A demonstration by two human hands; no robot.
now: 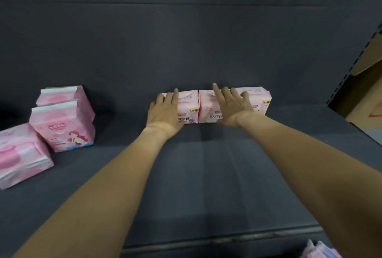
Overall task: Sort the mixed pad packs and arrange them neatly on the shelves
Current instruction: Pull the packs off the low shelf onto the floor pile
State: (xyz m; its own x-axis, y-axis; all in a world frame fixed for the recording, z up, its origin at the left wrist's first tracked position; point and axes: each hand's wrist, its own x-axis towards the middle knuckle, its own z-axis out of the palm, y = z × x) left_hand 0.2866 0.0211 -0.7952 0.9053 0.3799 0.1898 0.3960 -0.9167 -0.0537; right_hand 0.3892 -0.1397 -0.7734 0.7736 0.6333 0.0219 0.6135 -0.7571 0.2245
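Three light pink pad packs stand in a row against the back of the dark shelf [206, 164]. My left hand [165, 111] lies with straight fingers on the front and top of the left pack [189, 104]. My right hand [233, 109] spreads flat over the middle pack [206, 106] and reaches onto the right pack [260, 98]. Neither hand grips anything. At the far left are deeper pink packs: one upright with a printed figure [62, 127], another behind it [62, 96], and one lying tilted at the edge [20, 156].
A brown cardboard box [363, 84] sits at the right beyond the perforated shelf upright [355, 65]. Another pink pack [320, 250] peeks in at the bottom right, below the shelf's front lip [227, 239]. Dark back panel behind the packs.
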